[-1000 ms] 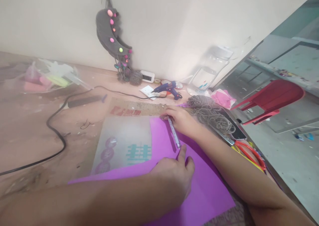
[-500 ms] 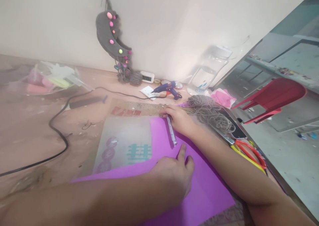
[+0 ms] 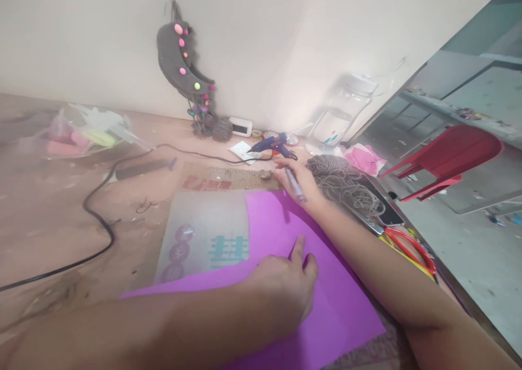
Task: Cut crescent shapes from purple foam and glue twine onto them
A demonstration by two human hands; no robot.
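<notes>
A purple sheet point(image 3: 338, 299), perhaps craft foam or paper, lies across the table's front. My left hand point(image 3: 283, 288) rests on it, index finger stretched forward and fingers apart, holding nothing. At the sheet's far edge is my right hand point(image 3: 300, 177), with a slim patterned pen point(image 3: 295, 186) between its fingers, slanting back over the hand. Just left of those fingertips sits a small round thing point(image 3: 266, 175) on the cardboard point(image 3: 228, 177), too small to make out. Under the sheet's left side shows a translucent printed plastic sheet point(image 3: 199, 218).
Right of my right hand lie grey yarn point(image 3: 338, 177), a phone point(image 3: 385, 207) and red-handled scissors point(image 3: 411, 248). Behind are a blue glue gun point(image 3: 271, 143), its black cord point(image 3: 95, 212) and a clear bottle point(image 3: 336, 117). A grey moon ornament point(image 3: 173, 60) hangs on the wall.
My right hand has moved a little right and away from the purple sheet, and the pen has swung up with it. My left hand stays in place.
</notes>
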